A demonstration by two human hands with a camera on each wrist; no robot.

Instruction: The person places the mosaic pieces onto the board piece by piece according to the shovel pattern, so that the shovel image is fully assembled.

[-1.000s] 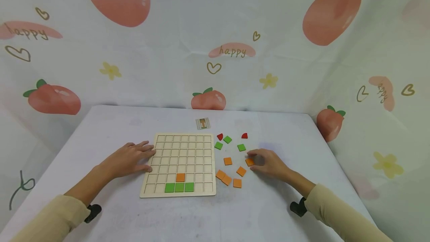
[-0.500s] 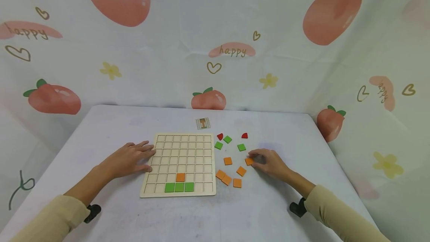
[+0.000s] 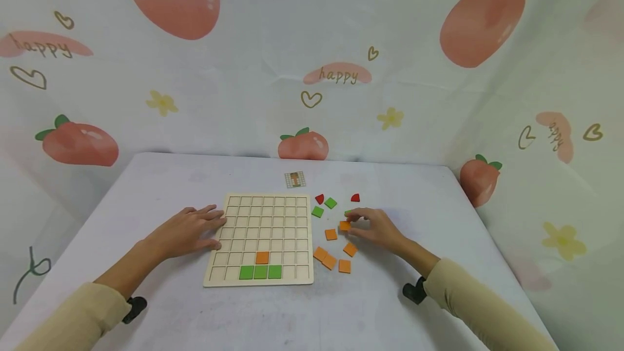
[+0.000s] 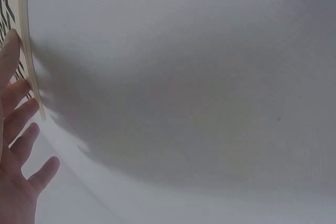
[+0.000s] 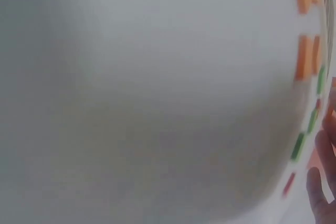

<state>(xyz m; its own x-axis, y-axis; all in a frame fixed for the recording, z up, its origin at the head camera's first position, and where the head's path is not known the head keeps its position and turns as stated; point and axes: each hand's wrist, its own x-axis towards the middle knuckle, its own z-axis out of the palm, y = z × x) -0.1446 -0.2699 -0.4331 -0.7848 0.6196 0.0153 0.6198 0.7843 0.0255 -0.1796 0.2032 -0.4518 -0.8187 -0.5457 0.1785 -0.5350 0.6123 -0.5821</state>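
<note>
In the head view, a pale wooden grid board (image 3: 258, 284) lies on the table. My left hand (image 3: 182, 233) rests at its left edge, fingers extended, fingertips touching the rim; the left wrist view has these fingers (image 4: 22, 116) along the board's side (image 4: 25, 30). Three green tiles (image 3: 260, 272) sit in the board's front row, with an orange tile (image 3: 262, 257) in the cell behind the middle one. To the right of the board, my right hand (image 3: 377, 229) pinches an orange square tile (image 3: 344, 226) between thumb and fingers. A green tile (image 3: 348, 213) is partly hidden behind that hand.
Several loose orange tiles (image 3: 344, 266) lie right of the board. Two green tiles (image 3: 318, 212) and two red quarter-round pieces (image 3: 355, 197) lie farther back. Behind the board is a small picture card (image 3: 294, 179). A fruit-print cloth (image 3: 244, 96) hangs behind the table.
My right hand has moved left, carrying the orange tile from the far right of the loose pieces toward the board. My left hand keeps its place.
</note>
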